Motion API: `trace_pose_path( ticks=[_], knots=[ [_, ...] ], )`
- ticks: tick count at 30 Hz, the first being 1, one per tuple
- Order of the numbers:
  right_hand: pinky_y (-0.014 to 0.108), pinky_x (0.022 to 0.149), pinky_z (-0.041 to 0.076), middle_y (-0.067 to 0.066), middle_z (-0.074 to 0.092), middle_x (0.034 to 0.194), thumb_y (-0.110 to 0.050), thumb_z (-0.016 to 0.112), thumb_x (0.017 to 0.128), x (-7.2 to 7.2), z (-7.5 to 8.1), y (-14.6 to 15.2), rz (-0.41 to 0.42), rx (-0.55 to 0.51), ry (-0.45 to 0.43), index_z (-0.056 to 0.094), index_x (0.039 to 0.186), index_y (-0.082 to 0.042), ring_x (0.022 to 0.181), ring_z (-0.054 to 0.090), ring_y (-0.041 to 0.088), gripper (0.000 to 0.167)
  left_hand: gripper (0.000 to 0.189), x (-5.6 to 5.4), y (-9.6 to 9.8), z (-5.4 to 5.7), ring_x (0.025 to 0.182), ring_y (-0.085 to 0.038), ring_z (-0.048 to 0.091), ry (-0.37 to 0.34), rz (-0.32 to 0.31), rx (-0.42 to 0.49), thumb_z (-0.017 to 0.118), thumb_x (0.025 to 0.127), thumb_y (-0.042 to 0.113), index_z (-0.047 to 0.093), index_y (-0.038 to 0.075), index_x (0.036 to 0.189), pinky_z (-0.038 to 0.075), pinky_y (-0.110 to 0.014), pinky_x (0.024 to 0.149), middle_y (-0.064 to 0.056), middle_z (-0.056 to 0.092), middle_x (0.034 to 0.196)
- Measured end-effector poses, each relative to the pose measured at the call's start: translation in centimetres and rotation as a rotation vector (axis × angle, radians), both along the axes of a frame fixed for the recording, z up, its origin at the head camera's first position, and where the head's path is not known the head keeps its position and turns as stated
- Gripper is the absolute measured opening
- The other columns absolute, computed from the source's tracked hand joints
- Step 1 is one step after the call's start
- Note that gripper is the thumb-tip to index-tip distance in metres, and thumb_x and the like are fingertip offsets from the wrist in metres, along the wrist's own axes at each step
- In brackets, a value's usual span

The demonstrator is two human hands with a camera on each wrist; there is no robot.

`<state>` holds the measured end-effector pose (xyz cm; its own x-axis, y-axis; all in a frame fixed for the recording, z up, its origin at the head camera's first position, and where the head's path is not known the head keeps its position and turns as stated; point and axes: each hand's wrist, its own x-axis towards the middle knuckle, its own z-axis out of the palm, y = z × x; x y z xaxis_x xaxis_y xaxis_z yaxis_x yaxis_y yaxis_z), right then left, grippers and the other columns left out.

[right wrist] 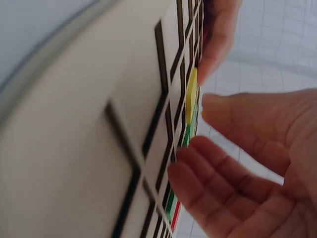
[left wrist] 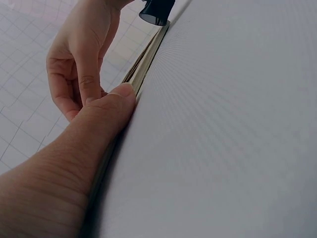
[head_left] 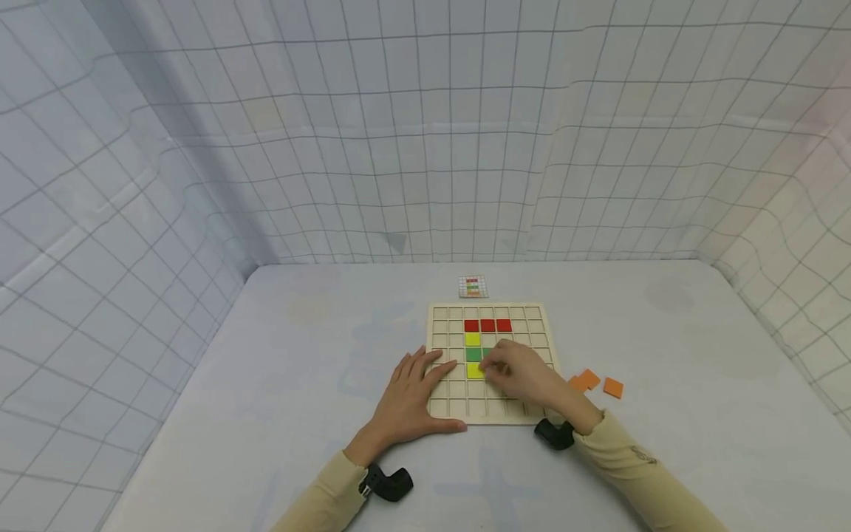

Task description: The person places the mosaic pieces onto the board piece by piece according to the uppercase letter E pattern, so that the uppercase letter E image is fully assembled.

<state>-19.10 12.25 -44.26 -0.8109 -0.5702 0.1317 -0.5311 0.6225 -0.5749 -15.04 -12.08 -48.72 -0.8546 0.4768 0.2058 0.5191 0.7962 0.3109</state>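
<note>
A pale wooden grid board [head_left: 442,406] holds three red tiles [head_left: 487,326] in a row, with a yellow tile [head_left: 473,339], green tiles [head_left: 473,355] and another yellow tile [head_left: 475,371] below. My left hand [head_left: 412,395] rests with spread fingers on the board's left part, its thumb [left wrist: 116,101] along the front edge. Over the board's middle, my right hand [head_left: 521,373] has its fingertips beside the lower yellow tile and partly covers the green row. In the right wrist view, thumb and fingers [right wrist: 213,173] stand apart, no tile visible between them.
Orange tiles [head_left: 613,388] lie on the white table to the right of the board, some partly behind the right wrist. A small pattern card [head_left: 473,287] lies beyond the board's far edge. Grid-patterned white cloth [head_left: 412,148] surrounds the table.
</note>
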Motion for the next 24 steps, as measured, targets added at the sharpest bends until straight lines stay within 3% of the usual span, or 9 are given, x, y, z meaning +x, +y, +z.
trace_pose_path(
  ticks=[4,7,12,17,24],
  knots=[
    [0.025,0.068,0.050,-0.006,0.058,0.089,-0.009,0.068,0.088,0.1,0.2,1.7,0.069,-0.035,0.009,0.071,0.100,-0.010,0.080,0.055,0.010,0.013,0.098,-0.1,-0.1,-0.2,0.141,-0.028,0.015,0.008,0.004,0.003,0.055,0.068,0.082,0.038,0.026,0.146,0.008,-0.043,0.113,-0.004,0.029,0.150],
    [0.026,0.070,0.052,-0.006,0.061,0.092,-0.010,0.068,0.088,0.4,0.4,3.0,0.075,-0.047,0.031,0.071,0.100,-0.009,0.083,0.058,0.011,0.013,0.098,-0.1,0.0,-0.3,0.141,-0.027,0.015,0.012,0.003,0.003,0.055,0.068,0.082,0.038,0.026,0.146,0.007,-0.043,0.113,-0.004,0.029,0.150],
    [0.028,0.068,0.051,-0.009,0.063,0.091,-0.011,0.071,0.086,1.0,0.7,5.4,-0.012,-0.019,0.069,0.072,0.096,-0.011,0.082,0.059,0.012,0.010,0.098,-0.1,0.0,-0.3,0.141,-0.027,0.014,0.013,0.005,-0.004,0.055,0.068,0.082,0.038,0.026,0.146,0.007,-0.042,0.114,-0.004,0.029,0.150],
    [0.032,0.069,0.050,-0.010,0.063,0.089,-0.016,0.076,0.082,1.3,1.2,7.9,-0.116,0.043,0.045,0.072,0.092,-0.014,0.083,0.058,0.014,0.010,0.098,-0.1,0.0,-0.2,0.141,-0.028,0.015,0.011,0.009,-0.002,0.056,0.068,0.082,0.039,0.025,0.146,0.007,-0.043,0.113,-0.004,0.029,0.149],
    [0.036,0.075,0.048,-0.005,0.062,0.096,-0.018,0.082,0.074,1.6,1.3,10.9,-0.129,0.098,-0.018,0.071,0.096,-0.012,0.090,0.055,0.020,0.026,0.099,-0.1,0.0,-0.2,0.141,-0.028,0.015,0.010,0.005,-0.007,0.055,0.068,0.082,0.039,0.025,0.146,0.007,-0.042,0.114,-0.004,0.029,0.149]
  ],
)
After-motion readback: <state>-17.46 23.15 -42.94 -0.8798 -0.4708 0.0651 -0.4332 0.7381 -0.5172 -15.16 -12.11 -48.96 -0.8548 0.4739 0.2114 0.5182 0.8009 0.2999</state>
